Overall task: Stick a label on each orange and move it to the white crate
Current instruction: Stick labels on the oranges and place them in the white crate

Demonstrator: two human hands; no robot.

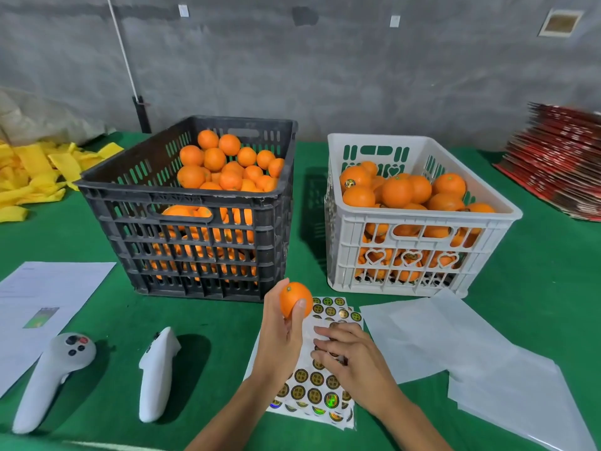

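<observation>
My left hand [279,340] holds an orange [294,301] upright, just in front of the black crate [182,196], which is piled with several oranges. My right hand [348,356] lies with its fingers curled on the label sheet [317,385], a white sheet of round gold-and-black stickers flat on the green table; whether a sticker is pinched I cannot tell. The white crate [422,222] stands to the right, holding several oranges, one with a label showing.
Two white hand controllers [52,375] [157,372] lie at the front left beside printed paper [48,297]. White backing sheets [455,346] spread at the front right. Yellow foam nets [32,174] lie far left, and a stack of red cartons [559,164] sits far right.
</observation>
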